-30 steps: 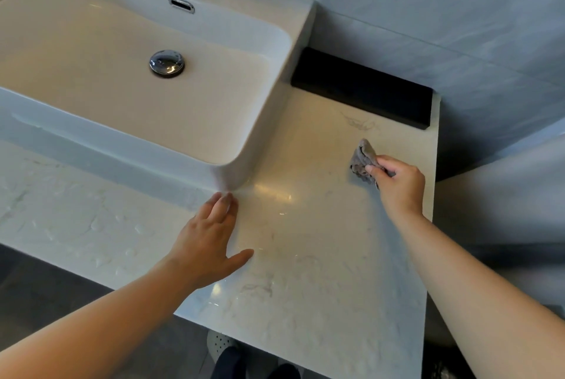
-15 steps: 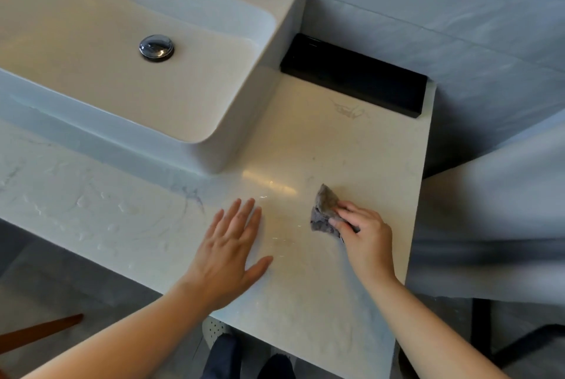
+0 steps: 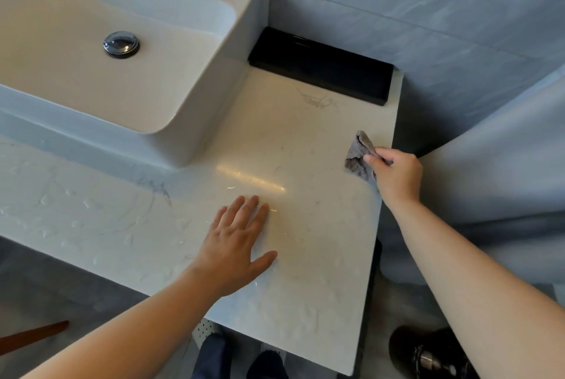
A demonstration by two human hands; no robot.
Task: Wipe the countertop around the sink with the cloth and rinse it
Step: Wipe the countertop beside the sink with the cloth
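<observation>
Ideally, the right hand [image 3: 397, 177], pinching the bunched cloth [image 3: 358, 154] near the countertop [image 3: 305, 140] edge, needed flatter, overlapping strokes; the left hand [image 3: 235, 247] lay flat, fingers spread.

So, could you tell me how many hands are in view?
2: the left hand flat on the countertop; the right hand gripping the cloth near its right edge.

Bare surface [image 3: 290, 140] runs between the sink [image 3: 211, 109] on the left and the right edge; a black block [image 3: 321, 73] closes the far end.
</observation>
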